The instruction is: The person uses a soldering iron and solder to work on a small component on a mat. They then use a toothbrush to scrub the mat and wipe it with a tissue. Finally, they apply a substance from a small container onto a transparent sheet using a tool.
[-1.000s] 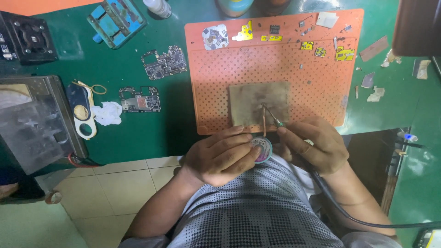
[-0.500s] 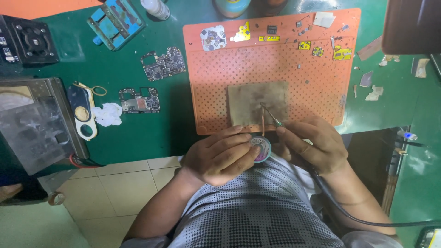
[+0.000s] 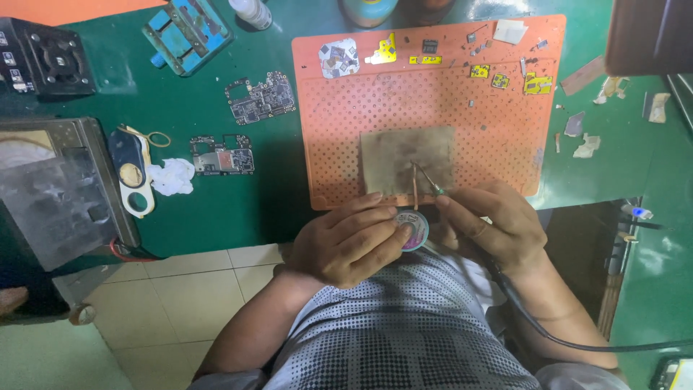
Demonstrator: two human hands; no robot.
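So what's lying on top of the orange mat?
On the orange mat lie a stained grey-brown pad at centre and small yellow and dark parts along its far edge. What lies beneath the pad cannot be seen.

My left hand (image 3: 346,245) covers most of the little round spool (image 3: 413,230), and the tiny chips at the far end of the orange mat (image 3: 433,94) are too small to identify.

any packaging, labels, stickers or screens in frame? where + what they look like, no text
Round reel: held in the left hand, pale disc with pink-and-teal label.
Yellow stickers: along the top of the orange mat, small squarish patches.
White bottle: top edge, lying tilted, label too small to tell.
Screen: none clearly visible.
Right hand: holds a thin soldering iron, no label.
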